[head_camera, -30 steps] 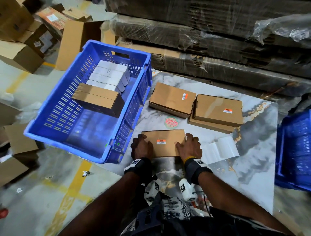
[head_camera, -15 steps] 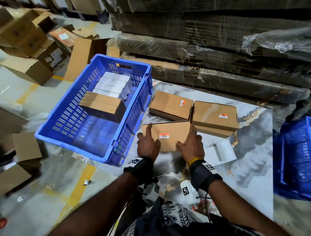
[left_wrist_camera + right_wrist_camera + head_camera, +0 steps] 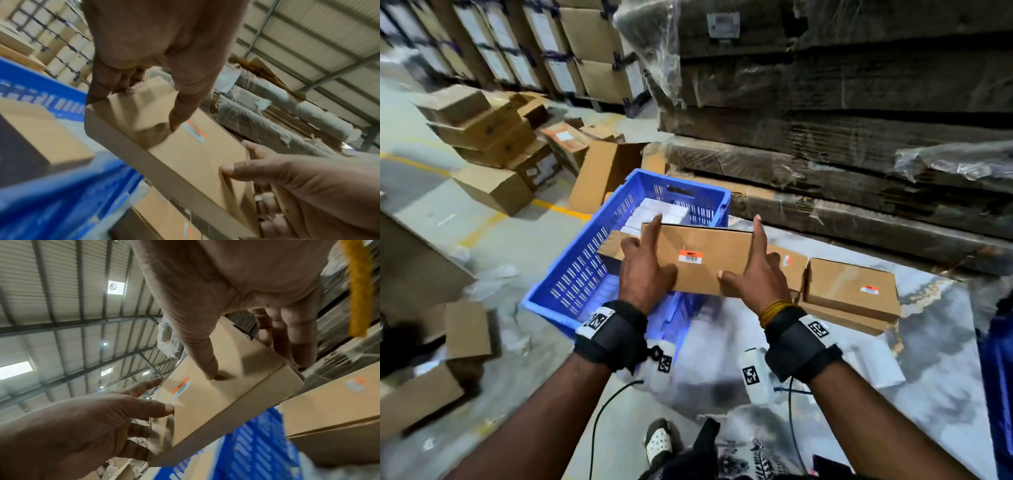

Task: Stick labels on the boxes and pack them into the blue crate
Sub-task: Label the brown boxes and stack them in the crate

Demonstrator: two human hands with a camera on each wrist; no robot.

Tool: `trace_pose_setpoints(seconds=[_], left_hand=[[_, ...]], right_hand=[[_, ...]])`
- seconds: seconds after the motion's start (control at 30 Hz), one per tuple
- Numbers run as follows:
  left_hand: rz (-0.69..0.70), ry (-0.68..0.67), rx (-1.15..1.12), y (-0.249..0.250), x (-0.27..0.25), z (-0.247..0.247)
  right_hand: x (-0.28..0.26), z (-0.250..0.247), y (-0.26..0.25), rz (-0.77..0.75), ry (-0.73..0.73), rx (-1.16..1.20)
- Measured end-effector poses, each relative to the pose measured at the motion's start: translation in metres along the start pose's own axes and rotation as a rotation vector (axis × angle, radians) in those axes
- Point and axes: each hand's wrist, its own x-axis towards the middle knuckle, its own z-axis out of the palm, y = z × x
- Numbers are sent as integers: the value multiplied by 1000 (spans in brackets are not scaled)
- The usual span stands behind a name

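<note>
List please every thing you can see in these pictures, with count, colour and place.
held box: one, brown, orange-and-white label on top, in the air over the crate's near right corner
crate: one, blue, left of the table
boxes in crate: one brown, several white behind it
boxes on table: a brown labelled one on top of another, one more partly hidden behind the right hand
table: one, marbled grey-white, right of the crate
white sheet: one, on the table's near right
second crate: blue, at the right edge
loose cartons: several, brown, on the floor at left
wrapped cardboard stacks: behind the table
left hand: grips the held box's left end
right hand: grips its right end
</note>
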Motion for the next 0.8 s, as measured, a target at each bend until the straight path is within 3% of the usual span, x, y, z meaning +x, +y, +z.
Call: trace_pose_setpoints(seconds=[0.23, 0.43, 0.53, 0.63, 0.73, 0.8], left_hand=[[-103, 75, -109, -80, 33, -57], [-258, 64, -16, -120, 71, -70], [-348, 16, -116, -126, 92, -63], [-334, -49, -151, -136, 111, -47], [-340, -170, -50, -159, 134, -26], [-268, -219, 64, -167, 139, -22]], right_hand=[[28, 87, -76, 19, -142, 41], [46, 146, -99, 73, -242, -22], [55, 176, -96, 164, -273, -36], [64, 198, -91, 293, -285, 8], [71, 214, -84, 358, -290, 11], [73, 220, -80, 380, -303, 16]])
